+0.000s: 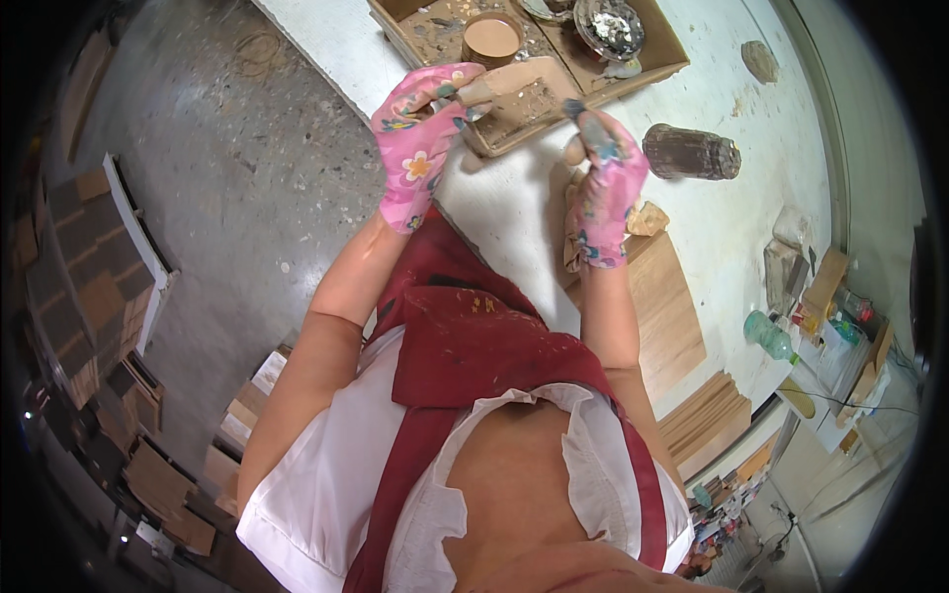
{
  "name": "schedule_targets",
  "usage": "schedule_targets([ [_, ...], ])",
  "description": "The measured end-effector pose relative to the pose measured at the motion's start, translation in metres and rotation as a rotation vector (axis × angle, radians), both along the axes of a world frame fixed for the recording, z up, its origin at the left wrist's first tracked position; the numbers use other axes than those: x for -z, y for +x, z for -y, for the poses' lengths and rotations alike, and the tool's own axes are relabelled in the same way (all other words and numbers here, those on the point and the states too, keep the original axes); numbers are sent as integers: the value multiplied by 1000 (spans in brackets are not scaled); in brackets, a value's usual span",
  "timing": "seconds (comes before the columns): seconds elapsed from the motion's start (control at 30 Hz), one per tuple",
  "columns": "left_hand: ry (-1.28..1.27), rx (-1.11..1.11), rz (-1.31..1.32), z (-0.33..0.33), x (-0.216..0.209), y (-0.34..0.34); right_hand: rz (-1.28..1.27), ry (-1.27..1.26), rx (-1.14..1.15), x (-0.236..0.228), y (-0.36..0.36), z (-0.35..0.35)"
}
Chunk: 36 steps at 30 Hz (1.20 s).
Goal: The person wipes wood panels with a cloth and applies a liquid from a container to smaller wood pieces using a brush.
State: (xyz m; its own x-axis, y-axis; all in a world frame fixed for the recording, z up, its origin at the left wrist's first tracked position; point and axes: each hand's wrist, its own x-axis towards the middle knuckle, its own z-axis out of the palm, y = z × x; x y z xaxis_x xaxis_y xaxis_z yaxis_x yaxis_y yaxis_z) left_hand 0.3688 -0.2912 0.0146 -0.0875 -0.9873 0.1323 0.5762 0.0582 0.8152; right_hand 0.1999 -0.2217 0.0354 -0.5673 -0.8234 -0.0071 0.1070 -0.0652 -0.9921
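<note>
My left hand (417,143), in a pink flowered glove, is closed round the narrow end of a flat, tan, paddle-shaped piece (529,79). The wide end of that piece reaches over a shallow wooden tray (524,140). Just right of the tray's near corner is my right hand (611,178), in a matching glove with grey-stained fingers. Its fingers are drawn together; what they hold, if anything, I cannot make out. Inside the tray stand a round tub of tan paste (492,40) and a round metal dish (609,28) with flaky residue.
On the white table (514,212) lie a dark brown ridged cylinder (690,152), wooden boards (657,306) and a stack of wood strips (707,420). A green plastic bottle (770,336) is at the right. Wooden panels (94,267) are stacked at the left, beyond the concrete floor.
</note>
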Motion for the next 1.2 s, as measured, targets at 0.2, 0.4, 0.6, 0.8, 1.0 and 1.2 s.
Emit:
schedule_targets([
  [0.2,7,8,73,-3,-9,-3,50,95,-190,-19,11,-6],
  [0.4,39,-135,69,0,0,4,-90,17,36,7,-25,10],
  [0.6,160,-183,97,-1,-10,7,-1031,327,248,-5,-90,85],
  [0.8,173,-187,122,-11,-10,9,-1187,374,134,13,-109,123],
  [1.0,200,-164,88,-12,-6,12,-1325,488,83,15,-105,118],
  [1.2,166,-200,148,-13,-9,21,-1466,499,254,-25,-96,62],
])
